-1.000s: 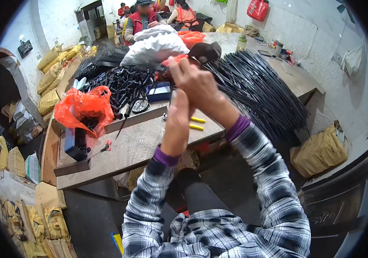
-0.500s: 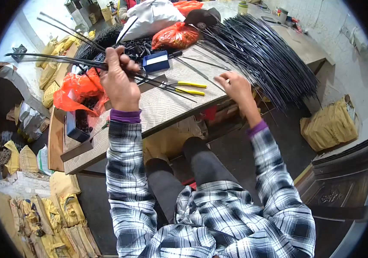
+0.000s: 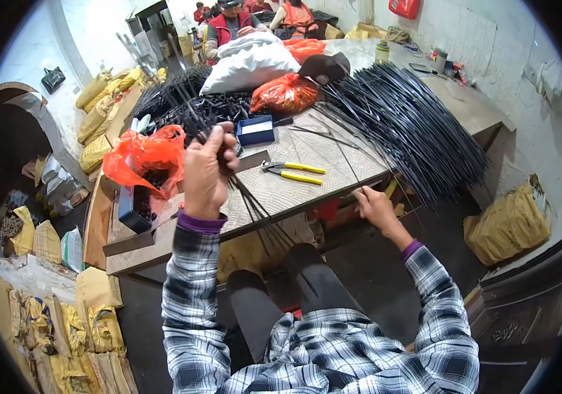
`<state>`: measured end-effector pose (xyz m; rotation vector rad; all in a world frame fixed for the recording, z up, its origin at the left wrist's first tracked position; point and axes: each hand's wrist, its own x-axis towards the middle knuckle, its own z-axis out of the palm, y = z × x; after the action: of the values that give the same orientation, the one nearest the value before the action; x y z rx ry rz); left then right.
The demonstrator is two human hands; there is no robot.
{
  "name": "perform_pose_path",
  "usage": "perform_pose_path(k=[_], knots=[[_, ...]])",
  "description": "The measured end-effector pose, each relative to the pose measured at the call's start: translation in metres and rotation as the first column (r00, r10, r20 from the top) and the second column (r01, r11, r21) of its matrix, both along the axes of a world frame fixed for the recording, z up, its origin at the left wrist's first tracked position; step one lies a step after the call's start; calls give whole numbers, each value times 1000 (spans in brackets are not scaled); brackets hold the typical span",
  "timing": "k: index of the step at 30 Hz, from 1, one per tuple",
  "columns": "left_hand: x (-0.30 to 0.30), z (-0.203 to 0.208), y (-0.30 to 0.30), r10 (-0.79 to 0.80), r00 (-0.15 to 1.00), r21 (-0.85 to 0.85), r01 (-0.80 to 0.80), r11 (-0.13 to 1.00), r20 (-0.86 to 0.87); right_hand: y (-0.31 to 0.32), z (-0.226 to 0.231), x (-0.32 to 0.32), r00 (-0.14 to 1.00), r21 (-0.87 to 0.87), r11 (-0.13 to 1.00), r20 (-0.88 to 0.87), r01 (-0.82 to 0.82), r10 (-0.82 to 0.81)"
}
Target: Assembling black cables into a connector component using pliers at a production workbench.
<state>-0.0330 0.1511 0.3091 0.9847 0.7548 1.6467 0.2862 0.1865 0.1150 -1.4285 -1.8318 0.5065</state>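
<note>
My left hand (image 3: pixel 205 172) is raised over the wooden table (image 3: pixel 281 190) and grips a bundle of thin black rods (image 3: pixel 185 105). The bundle slants from the upper left down past my knees. My right hand (image 3: pixel 376 207) sits lower at the table's front edge, fingers pinched on a single thin black rod (image 3: pixel 343 154) that runs up across the tabletop. Yellow-handled pliers (image 3: pixel 294 172) lie on the table between my hands. A big fan of black rods (image 3: pixel 412 125) spreads over the table's right side.
An orange plastic bag (image 3: pixel 146 157) and a dark box (image 3: pixel 133 207) sit left of my left hand. A small blue box (image 3: pixel 256 129), another orange bag (image 3: pixel 284 93) and a white sack (image 3: pixel 248 59) lie farther back. Yellow sacks line the floor at left and right. People sit at the far end.
My left hand has swung the bundle from lying level to slanting steeply. My right hand has dropped from the tabletop to the table's front edge.
</note>
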Motion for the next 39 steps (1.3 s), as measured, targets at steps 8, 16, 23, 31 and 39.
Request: perform_pose_path(k=[8,16,23,31,39], knots=[[22,-17,12,17,999,-40,-16,999,35,-11,128,-106,835,-129,892,-429,-433,343],[21,-22,18,-85,992,-10,87,996,92,-52,112,-160,816,332,832,-235,-444,529],[13,-21,-6,-115,961,72,137,988,-252,-55,127,-163,397,-17,661,-811,-750,429],[10,-36,-14,-19,968,121,51,991,-249,-43,161,-170,466,133,780,-736,-611,490],[-12,-21,-33,243,962,17,-243,970,-123,6,222,-122,394,312,849,-781,-426,485]])
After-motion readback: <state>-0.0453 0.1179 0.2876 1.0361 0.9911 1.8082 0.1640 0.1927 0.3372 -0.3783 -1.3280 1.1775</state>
